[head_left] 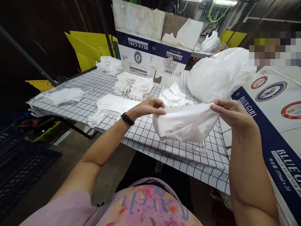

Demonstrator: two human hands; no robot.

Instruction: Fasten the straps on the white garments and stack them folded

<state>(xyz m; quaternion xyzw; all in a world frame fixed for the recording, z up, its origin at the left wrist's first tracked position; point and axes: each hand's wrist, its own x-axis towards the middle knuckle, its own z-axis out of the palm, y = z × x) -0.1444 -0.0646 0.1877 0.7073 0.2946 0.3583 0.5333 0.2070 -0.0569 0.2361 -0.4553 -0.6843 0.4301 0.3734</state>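
Held up over the table's front edge is a thin white plastic bag (185, 124), slightly see-through and creased, stretched sideways between both hands. My left hand (151, 106) pinches its upper left corner between thumb and fingers. At the upper right corner, my right hand (231, 111) grips the bag the same way. Just behind it lies a loose white pile (172, 95), partly covered by the bag. To the left of my left hand is a flat stack of white cloth pieces (113, 106) that look like gloves. Another bundled stack (134, 84) sits farther back.
A white tablecloth with black grid lines (138, 138) covers the table. More white piles lie at the back (109, 65) and left (67, 95). An upright carton (152, 53) stands behind; a large stuffed white bag (218, 73) and another carton (270, 125) bound the right side.
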